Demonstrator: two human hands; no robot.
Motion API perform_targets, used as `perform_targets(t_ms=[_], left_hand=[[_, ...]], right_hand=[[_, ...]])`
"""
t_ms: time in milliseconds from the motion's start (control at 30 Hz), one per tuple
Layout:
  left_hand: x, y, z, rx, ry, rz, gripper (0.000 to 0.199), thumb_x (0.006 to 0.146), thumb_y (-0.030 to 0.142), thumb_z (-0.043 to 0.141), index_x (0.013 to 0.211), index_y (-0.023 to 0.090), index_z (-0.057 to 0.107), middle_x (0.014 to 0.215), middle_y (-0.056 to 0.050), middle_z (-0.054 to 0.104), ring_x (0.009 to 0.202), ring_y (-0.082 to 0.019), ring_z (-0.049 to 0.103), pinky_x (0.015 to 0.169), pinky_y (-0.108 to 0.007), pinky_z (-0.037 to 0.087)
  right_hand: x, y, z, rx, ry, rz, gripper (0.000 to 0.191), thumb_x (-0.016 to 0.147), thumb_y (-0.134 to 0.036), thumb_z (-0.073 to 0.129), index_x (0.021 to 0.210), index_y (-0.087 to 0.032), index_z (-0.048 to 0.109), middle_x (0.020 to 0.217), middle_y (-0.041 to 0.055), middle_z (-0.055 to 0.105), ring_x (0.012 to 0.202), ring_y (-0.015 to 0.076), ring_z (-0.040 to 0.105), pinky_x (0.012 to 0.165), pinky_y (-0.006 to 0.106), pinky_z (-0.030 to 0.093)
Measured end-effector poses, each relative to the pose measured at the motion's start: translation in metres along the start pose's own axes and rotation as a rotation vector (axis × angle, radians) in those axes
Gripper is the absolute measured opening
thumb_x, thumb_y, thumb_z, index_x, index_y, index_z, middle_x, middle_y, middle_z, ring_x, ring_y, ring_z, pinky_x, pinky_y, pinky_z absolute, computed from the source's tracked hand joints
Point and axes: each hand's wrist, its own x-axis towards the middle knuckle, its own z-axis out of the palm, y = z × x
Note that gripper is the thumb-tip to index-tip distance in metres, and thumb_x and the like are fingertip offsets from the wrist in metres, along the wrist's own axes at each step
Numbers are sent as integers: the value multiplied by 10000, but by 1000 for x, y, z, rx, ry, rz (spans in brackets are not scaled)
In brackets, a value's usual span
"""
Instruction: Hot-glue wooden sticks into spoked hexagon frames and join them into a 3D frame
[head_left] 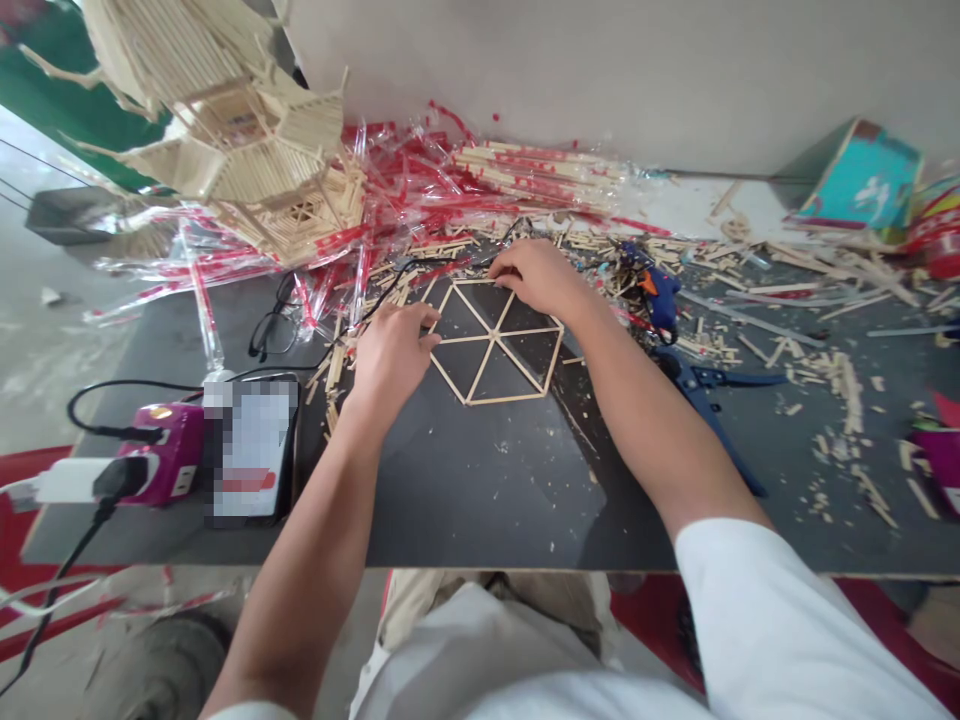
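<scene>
A flat hexagon frame of thin wooden sticks [506, 399], with spokes meeting at its middle, lies on the dark table [480, 500]. My left hand [396, 358] is at the frame's left corner, its thumb and fingertips slightly apart near the sticks. Over the frame's upper right edge is my right hand [534, 275], fingers curled down with the tips close together by the top stick. Whatever may be between those fingertips is too small to make out.
A stick-built pagoda model [247, 150] stands back left. Nearby are red plastic wrappers [405, 190], a phone [259, 450], a purple power adapter [169, 455], a blue glue gun [660, 295], blue pliers [705, 400] and scattered stick pieces [844, 390].
</scene>
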Motion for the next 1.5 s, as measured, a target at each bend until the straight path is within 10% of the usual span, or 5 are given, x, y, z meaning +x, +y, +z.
perform_targets(t_ms=[300,1500], left_hand=[[0,1,-2,26,-12,-6,304,1039,183,774,1329,255,832,1285,-97,864,1348,-334,748,1161,-503,635],[0,-2,1,13,7,28,296,1029,162,775,1306,245,836,1249,-93,880,1367,-332,730,1179,-501,605]], right_hand=[[2,1,14,-142,54,27,338,1060,-59,569,1306,-103,797,1335,245,748,1364,425,656,1170,551,533],[-2,-1,2,-8,-7,2,239,1041,-120,653,1141,-179,862,1230,156,804,1182,325,728,1109,440,524]])
